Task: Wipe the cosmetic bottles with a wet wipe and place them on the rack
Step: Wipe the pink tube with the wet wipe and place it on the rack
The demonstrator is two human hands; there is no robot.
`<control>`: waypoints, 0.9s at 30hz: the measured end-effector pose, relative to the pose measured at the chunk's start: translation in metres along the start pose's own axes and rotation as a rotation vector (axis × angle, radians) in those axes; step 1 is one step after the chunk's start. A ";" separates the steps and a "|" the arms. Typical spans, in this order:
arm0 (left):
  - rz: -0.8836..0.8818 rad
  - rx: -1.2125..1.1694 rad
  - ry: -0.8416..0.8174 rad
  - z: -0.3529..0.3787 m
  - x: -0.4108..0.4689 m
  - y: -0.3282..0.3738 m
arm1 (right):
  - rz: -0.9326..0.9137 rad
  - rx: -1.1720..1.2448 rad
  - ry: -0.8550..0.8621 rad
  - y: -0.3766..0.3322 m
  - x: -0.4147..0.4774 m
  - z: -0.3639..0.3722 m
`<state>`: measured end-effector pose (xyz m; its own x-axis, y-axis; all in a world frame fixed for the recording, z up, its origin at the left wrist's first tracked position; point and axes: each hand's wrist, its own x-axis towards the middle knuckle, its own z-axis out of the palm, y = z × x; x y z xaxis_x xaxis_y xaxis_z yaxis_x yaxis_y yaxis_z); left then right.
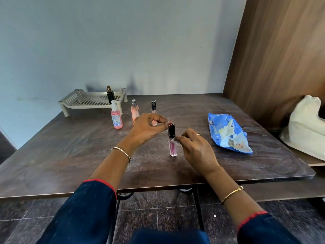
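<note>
A slim pink lip-gloss tube [172, 148] with a black cap stands upright at the table's middle. My left hand [147, 129] pinches its cap from above. My right hand [195, 148] presses a small white wet wipe [174, 140] against the tube's side. Further back stand a pink spray bottle [116, 117], a peach spray bottle [134, 110] and a clear tube with a black cap [153, 107], partly hidden behind my left hand. A dark bottle with a gold top [110, 95] stands on the beige perforated rack [84, 101] at the back left.
A blue wet-wipe pack [228, 134] lies open to the right on the dark wooden table [70, 152]. A cream cloth bag [306, 127] sits at the far right beside a wooden panel. The wall runs behind the rack.
</note>
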<state>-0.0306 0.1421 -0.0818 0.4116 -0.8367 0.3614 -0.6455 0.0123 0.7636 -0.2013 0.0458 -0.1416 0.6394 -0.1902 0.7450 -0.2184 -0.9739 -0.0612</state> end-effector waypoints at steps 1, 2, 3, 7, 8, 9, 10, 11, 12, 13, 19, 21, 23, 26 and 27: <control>0.000 0.002 0.000 0.000 0.000 0.000 | 0.009 0.014 0.012 0.000 0.000 0.000; 0.000 0.002 -0.002 0.000 0.000 0.000 | 0.020 0.030 0.026 -0.001 0.001 0.000; 0.004 0.000 -0.008 0.001 0.000 0.001 | 0.029 0.045 0.040 -0.002 0.004 0.001; 0.005 -0.010 -0.014 0.003 -0.001 0.004 | -0.006 0.019 0.020 -0.005 0.011 0.001; 0.002 -0.010 -0.016 0.003 -0.001 0.004 | -0.031 0.009 -0.006 -0.005 0.010 0.000; -0.003 -0.008 -0.014 0.003 0.000 0.004 | -0.064 0.003 -0.039 -0.004 0.007 0.000; -0.011 -0.009 -0.011 0.002 0.000 0.004 | -0.101 -0.004 -0.083 -0.004 0.005 -0.002; -0.016 -0.015 -0.013 0.003 0.001 0.004 | -0.137 -0.016 -0.133 -0.003 0.002 -0.003; -0.018 -0.019 -0.017 0.003 0.002 0.004 | -0.162 -0.028 -0.187 -0.002 -0.001 -0.005; -0.018 -0.021 -0.021 0.003 0.002 0.003 | -0.177 -0.036 -0.235 -0.002 -0.004 -0.006; 0.000 -0.078 -0.035 0.002 0.003 -0.001 | -0.239 -0.098 -0.445 -0.003 -0.005 -0.010; 0.000 -0.091 -0.034 0.003 0.003 0.001 | -0.247 -0.078 -0.511 -0.004 0.001 -0.014; -0.002 -0.099 -0.044 0.003 0.002 0.001 | -0.235 -0.053 -0.523 -0.002 0.006 -0.016; 0.012 -0.106 -0.063 0.002 0.000 0.002 | -0.166 0.036 -0.410 0.002 0.009 -0.014; 0.013 -0.101 -0.065 0.002 -0.001 0.002 | -0.125 0.076 -0.348 0.004 0.010 -0.013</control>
<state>-0.0338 0.1424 -0.0815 0.3587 -0.8699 0.3385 -0.5810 0.0758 0.8104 -0.2055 0.0414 -0.1258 0.8725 -0.0871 0.4807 -0.0757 -0.9962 -0.0431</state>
